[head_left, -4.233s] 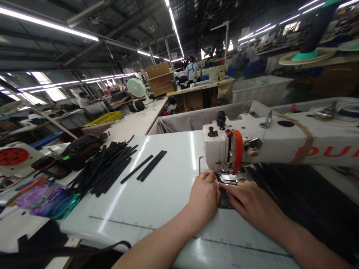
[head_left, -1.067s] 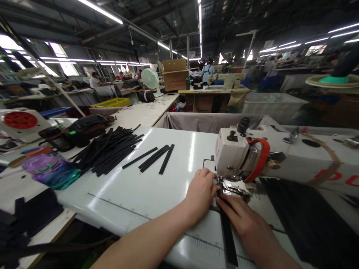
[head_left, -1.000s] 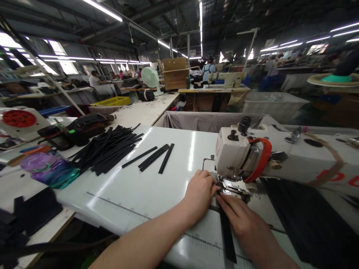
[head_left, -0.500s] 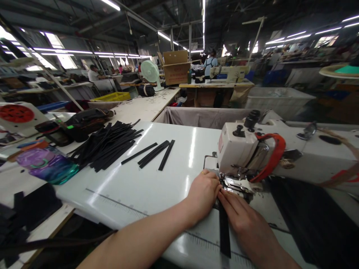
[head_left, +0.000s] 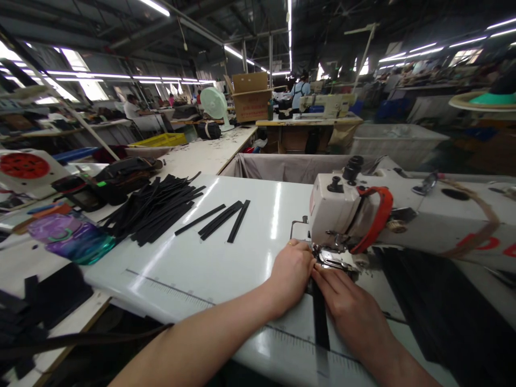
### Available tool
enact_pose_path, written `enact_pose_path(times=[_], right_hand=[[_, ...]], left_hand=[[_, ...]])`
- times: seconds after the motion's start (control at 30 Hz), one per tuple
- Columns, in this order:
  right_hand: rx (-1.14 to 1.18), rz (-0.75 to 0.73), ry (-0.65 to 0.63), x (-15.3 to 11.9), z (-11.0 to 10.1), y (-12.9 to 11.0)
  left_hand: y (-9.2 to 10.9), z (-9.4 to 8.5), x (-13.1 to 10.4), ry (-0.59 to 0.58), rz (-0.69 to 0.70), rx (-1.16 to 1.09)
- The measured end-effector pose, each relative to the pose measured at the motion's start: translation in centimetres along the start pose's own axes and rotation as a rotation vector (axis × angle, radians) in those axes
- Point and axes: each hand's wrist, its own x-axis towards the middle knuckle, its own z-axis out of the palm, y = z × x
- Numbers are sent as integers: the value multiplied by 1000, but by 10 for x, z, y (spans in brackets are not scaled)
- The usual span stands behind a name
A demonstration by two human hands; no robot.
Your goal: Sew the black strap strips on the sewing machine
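Note:
A narrow black fabric strip (head_left: 321, 317) lies lengthwise on the white sewing table, its far end beneath the head of the sewing machine (head_left: 336, 209). My left hand (head_left: 292, 271) is closed at the strip's left edge, fingertips curled down close to the metal presser foot and guide (head_left: 332, 259). From the right, my right hand (head_left: 349, 303) pinches the same strip, its fingertips meeting those of my left hand. The needle point and the strip's far end are hidden by my fingers and the machine. Several finished-looking black strips (head_left: 221, 220) lie apart on the tabletop to the left.
A heap of black strips (head_left: 161, 209) covers the table's far left, beside a purple-and-teal bottle (head_left: 74, 239). Black fabric panels (head_left: 439, 306) lie under the machine arm at right. A ruler scale (head_left: 169, 287) runs along the near edge. A fan (head_left: 215, 105) and cardboard box (head_left: 252, 102) stand behind.
The strip has slid a little forward under the machine, its near end now farther from me. Both hands keep their hold close to the foot. The view has shifted slightly.

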Motion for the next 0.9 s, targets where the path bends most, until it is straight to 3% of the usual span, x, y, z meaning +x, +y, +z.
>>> enact_pose_path(times=[0.4, 0.7, 0.9], right_hand=[[166, 57, -8, -1, 4, 14], [452, 40, -17, -5, -10, 18], [474, 38, -17, -4, -10, 20]], left_hand=[[-10, 5, 2, 71, -62, -210], [-10, 5, 1, 76, -76, -218], [-10, 5, 1, 66, -62, -208]])
